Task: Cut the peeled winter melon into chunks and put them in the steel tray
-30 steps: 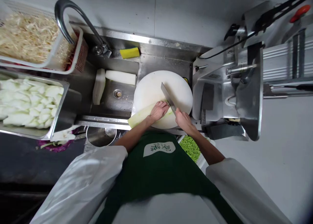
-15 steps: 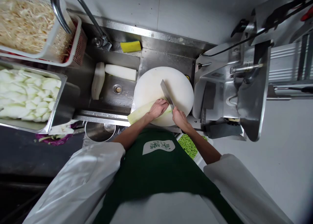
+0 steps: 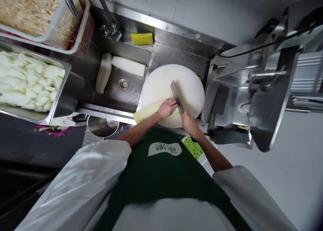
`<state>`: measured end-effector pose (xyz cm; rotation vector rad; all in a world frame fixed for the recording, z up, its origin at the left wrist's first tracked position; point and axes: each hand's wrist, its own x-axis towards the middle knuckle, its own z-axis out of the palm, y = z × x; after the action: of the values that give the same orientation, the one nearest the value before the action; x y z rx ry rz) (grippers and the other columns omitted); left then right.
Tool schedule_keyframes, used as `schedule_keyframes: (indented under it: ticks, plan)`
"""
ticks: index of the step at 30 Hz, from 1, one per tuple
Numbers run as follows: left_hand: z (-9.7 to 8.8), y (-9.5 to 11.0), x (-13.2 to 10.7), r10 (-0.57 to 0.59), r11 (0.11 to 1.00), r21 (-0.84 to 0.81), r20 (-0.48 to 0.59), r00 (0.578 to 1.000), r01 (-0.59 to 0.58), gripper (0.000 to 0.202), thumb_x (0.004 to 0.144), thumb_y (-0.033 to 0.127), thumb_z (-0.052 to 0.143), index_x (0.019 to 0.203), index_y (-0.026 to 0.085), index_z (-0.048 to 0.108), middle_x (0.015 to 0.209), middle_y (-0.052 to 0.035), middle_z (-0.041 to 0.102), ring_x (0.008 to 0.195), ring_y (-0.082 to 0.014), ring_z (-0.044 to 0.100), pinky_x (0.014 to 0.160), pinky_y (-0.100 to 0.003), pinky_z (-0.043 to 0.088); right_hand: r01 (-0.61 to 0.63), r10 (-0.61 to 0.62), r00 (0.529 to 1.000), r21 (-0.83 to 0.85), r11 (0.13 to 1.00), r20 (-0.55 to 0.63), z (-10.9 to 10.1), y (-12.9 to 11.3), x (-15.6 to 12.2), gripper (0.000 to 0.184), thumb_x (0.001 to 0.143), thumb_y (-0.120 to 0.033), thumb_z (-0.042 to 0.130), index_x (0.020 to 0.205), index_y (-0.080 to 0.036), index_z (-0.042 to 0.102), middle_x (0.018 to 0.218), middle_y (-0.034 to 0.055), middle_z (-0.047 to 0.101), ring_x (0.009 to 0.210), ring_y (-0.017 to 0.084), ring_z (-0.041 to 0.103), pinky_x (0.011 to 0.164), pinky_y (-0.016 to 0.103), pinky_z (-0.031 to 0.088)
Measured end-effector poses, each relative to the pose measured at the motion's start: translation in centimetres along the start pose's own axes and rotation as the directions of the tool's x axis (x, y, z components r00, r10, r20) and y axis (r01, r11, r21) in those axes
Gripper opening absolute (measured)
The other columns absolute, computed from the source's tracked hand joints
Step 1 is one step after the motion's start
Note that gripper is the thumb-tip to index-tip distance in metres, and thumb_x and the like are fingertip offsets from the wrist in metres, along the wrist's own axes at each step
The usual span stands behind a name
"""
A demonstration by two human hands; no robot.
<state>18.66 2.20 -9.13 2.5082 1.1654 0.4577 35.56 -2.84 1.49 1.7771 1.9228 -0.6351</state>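
A long, pale green peeled gourd (image 3: 146,112) lies across the front of the round white cutting board (image 3: 174,74), its left end past the board's edge. My left hand (image 3: 167,108) presses down on the gourd near its right end, fingers bent around it. In my right hand (image 3: 189,122) is the handle of a cleaver (image 3: 177,97). Its blade stands at the gourd's right end, close beside my left fingertips, and points up and to the left. Whether the edge touches the gourd I cannot tell.
Two peeled gourds (image 3: 128,66) lie in the sink (image 3: 113,96) at left. A metal pan (image 3: 64,86) of sliced gourd and a basket (image 3: 84,32) of bean sprouts stand farther left. A metal slicing machine (image 3: 228,89) is right of the board. Chopped greens (image 3: 193,147) sit below.
The whole view has shifted and turned slightly. Both hands stay at the gourd's right end, and the cleaver remains beside my left fingertips with little visible movement.
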Motion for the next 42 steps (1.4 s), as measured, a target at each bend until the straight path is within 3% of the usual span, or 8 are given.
schedule_keyframes:
  ticks: [4, 8, 14, 17, 25, 30, 37, 42]
  plan:
    - [-0.5, 0.0, -0.5, -0.018, 0.999, -0.038, -0.005, 1.000, 0.018, 0.035, 0.108, 0.032, 0.037, 0.106, 0.019, 0.070, 0.107, -0.0089, 0.066, 0.099, -0.0237, 0.052, 0.088, -0.038, 0.040, -0.009, 0.009, 1.000, 0.027, 1.000, -0.017, 1.6, -0.6, 2.0, 0.035, 0.109, -0.021, 0.024, 0.130, -0.009, 0.050, 0.109, 0.0199, 0.072, 0.104, 0.029, 0.071, 0.088, 0.034, 0.049]
    - [-0.6, 0.0, -1.1, -0.038, 0.999, -0.037, -0.048, 0.998, 0.036, 0.034, 0.108, 0.032, 0.038, 0.107, 0.021, 0.070, 0.111, -0.0092, 0.067, 0.102, -0.0243, 0.053, 0.088, -0.040, 0.039, 0.008, -0.007, 1.000, 0.036, 0.999, -0.028, 1.1, -0.8, 2.4, 0.037, 0.108, -0.020, 0.024, 0.133, -0.009, 0.049, 0.110, 0.0203, 0.072, 0.104, 0.029, 0.071, 0.088, 0.034, 0.050]
    - [-0.3, 0.2, -1.1, -0.032, 0.999, -0.002, -0.043, 0.999, 0.032, 0.034, 0.108, 0.030, 0.037, 0.104, 0.020, 0.070, 0.106, -0.0101, 0.065, 0.100, -0.0246, 0.052, 0.088, -0.040, 0.040, 0.029, -0.029, 0.997, 0.001, 1.000, -0.069, -1.3, 0.0, -1.5, 0.036, 0.109, -0.024, 0.024, 0.129, -0.010, 0.049, 0.102, 0.0186, 0.073, 0.098, 0.030, 0.072, 0.085, 0.035, 0.049]
    - [-0.3, 0.3, -1.0, -0.037, 0.999, 0.006, -0.029, 0.999, 0.037, 0.035, 0.107, 0.029, 0.037, 0.105, 0.020, 0.070, 0.104, -0.0104, 0.064, 0.100, -0.0255, 0.051, 0.089, -0.041, 0.041, 0.041, -0.041, 0.999, -0.006, 0.999, -0.022, -1.8, 0.3, -2.8, 0.033, 0.109, -0.024, 0.026, 0.127, -0.010, 0.050, 0.101, 0.0194, 0.073, 0.098, 0.031, 0.072, 0.084, 0.034, 0.049]
    - [-0.4, -0.1, -1.2, -0.041, 0.995, -0.087, -0.021, 0.999, 0.039, 0.035, 0.107, 0.031, 0.037, 0.108, 0.020, 0.070, 0.109, -0.0109, 0.064, 0.101, -0.0258, 0.053, 0.091, -0.042, 0.041, -0.002, 0.004, 1.000, 0.046, 0.999, -0.026, 1.1, -0.8, 1.2, 0.033, 0.109, -0.024, 0.025, 0.128, -0.009, 0.047, 0.111, 0.0207, 0.072, 0.106, 0.029, 0.070, 0.087, 0.033, 0.048]
    - [0.0, -0.5, -1.6, -0.055, 0.988, -0.147, -0.061, 0.997, 0.046, 0.039, 0.108, 0.035, 0.035, 0.106, 0.020, 0.071, 0.111, -0.0101, 0.066, 0.103, -0.0240, 0.053, 0.094, -0.040, 0.043, -0.002, 0.007, 0.997, 0.061, 0.998, -0.072, 2.6, -0.8, 1.7, 0.036, 0.110, -0.027, 0.024, 0.132, -0.009, 0.047, 0.113, 0.0205, 0.071, 0.107, 0.028, 0.069, 0.090, 0.033, 0.049]
    - [0.0, -0.6, -1.5, -0.042, 0.988, -0.151, -0.074, 0.996, 0.030, 0.036, 0.108, 0.033, 0.037, 0.104, 0.019, 0.071, 0.107, -0.0100, 0.066, 0.101, -0.0231, 0.054, 0.093, -0.038, 0.045, 0.009, -0.003, 0.995, 0.053, 0.999, -0.104, 2.4, -1.1, 1.8, 0.035, 0.109, -0.022, 0.027, 0.133, -0.007, 0.048, 0.111, 0.0205, 0.072, 0.107, 0.030, 0.070, 0.090, 0.035, 0.050]
    - [-0.1, -0.7, -1.6, -0.022, 0.992, -0.124, -0.083, 0.996, 0.012, 0.038, 0.108, 0.032, 0.035, 0.106, 0.018, 0.070, 0.108, -0.0110, 0.065, 0.102, -0.0229, 0.054, 0.094, -0.038, 0.045, 0.042, -0.038, 0.995, 0.038, 0.998, -0.094, 0.9, -0.8, 1.0, 0.033, 0.109, -0.023, 0.029, 0.132, -0.011, 0.049, 0.111, 0.0182, 0.073, 0.107, 0.030, 0.070, 0.091, 0.036, 0.049]
